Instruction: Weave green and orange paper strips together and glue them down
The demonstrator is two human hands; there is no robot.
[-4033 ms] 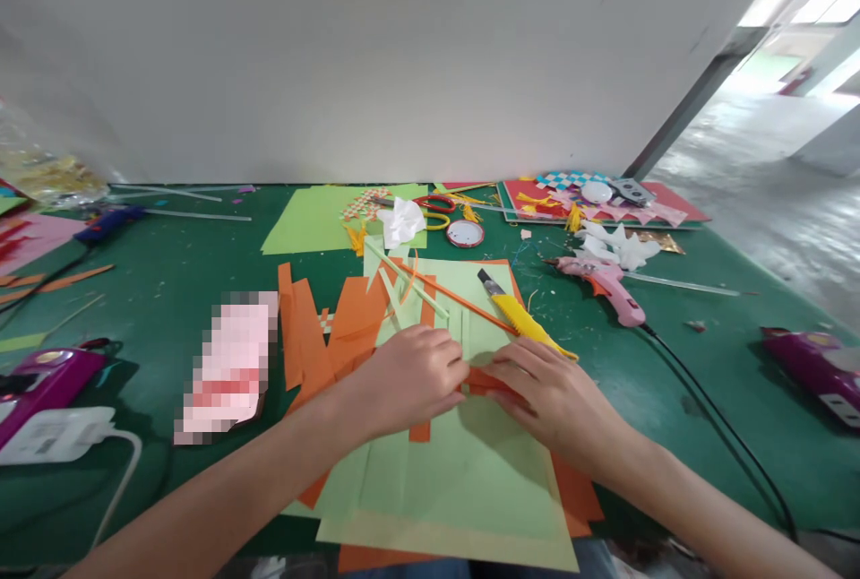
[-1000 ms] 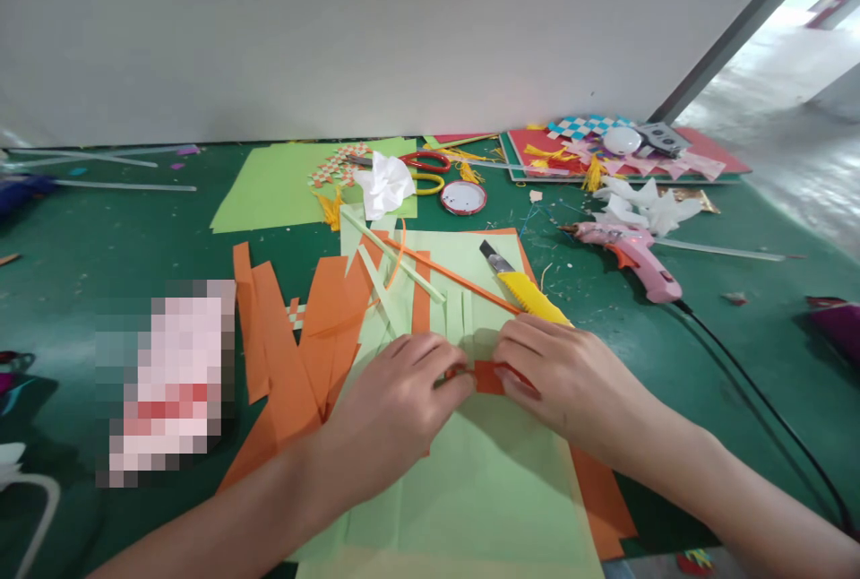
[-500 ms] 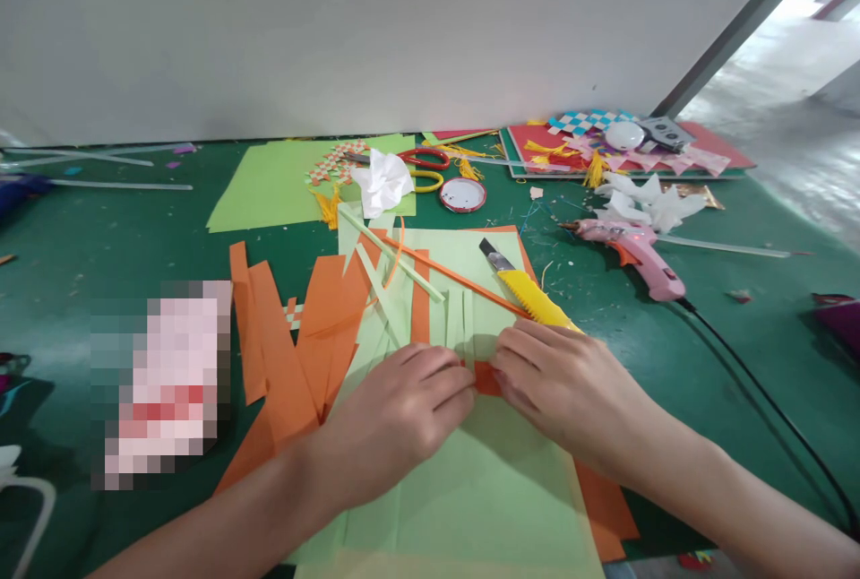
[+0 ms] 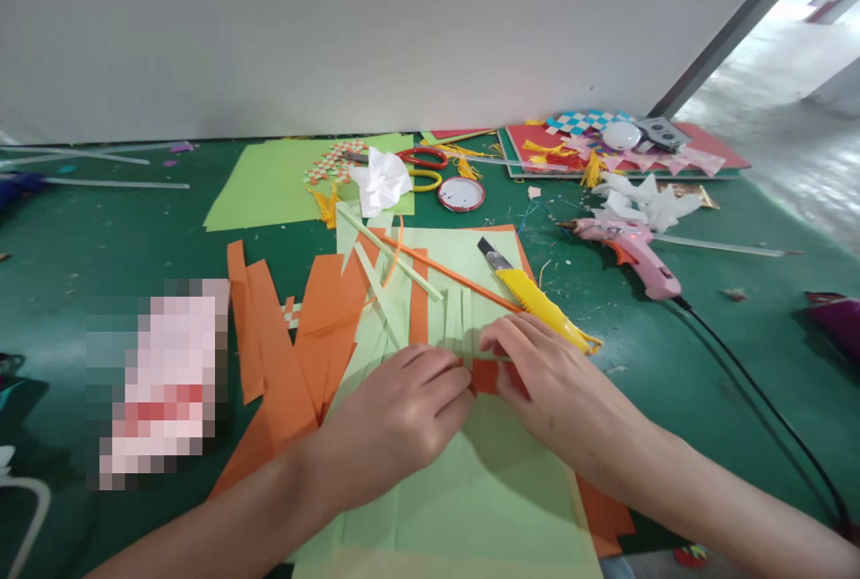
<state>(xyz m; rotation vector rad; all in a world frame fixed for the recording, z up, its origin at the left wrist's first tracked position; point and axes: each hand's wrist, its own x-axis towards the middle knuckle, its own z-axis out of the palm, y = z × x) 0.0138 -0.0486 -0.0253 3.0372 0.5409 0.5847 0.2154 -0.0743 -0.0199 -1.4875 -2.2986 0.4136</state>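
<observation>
My left hand (image 4: pixel 409 404) is closed, its fingertips pinching the left end of a short orange paper strip (image 4: pixel 485 376). That strip lies across narrow light green paper strips (image 4: pixel 467 319) on a large light green sheet (image 4: pixel 497 489). At the orange strip's right end is my right hand (image 4: pixel 551 373), fingers curled and thumb apart from the index finger. A thin green strip edge (image 4: pixel 497 358) runs under its fingertips; the contact is partly hidden. Just beyond the right hand lies a yellow utility knife (image 4: pixel 537 299). Loose orange paper pieces (image 4: pixel 286 355) spread left of the sheet.
A pink glue gun (image 4: pixel 635 247) with a black cord lies at right. Farther back are scissors (image 4: pixel 426 180), white crumpled tissue (image 4: pixel 382 185), a round lid (image 4: pixel 461 194) and green paper (image 4: pixel 262 189). A blurred-out pink object (image 4: pixel 171 373) is at left. A pale wall (image 4: pixel 336 32) borders the table.
My right hand has shifted slightly, its fingers lifting and loosening from the orange strip's end, so a thin green edge shows there. My left hand stays in place.
</observation>
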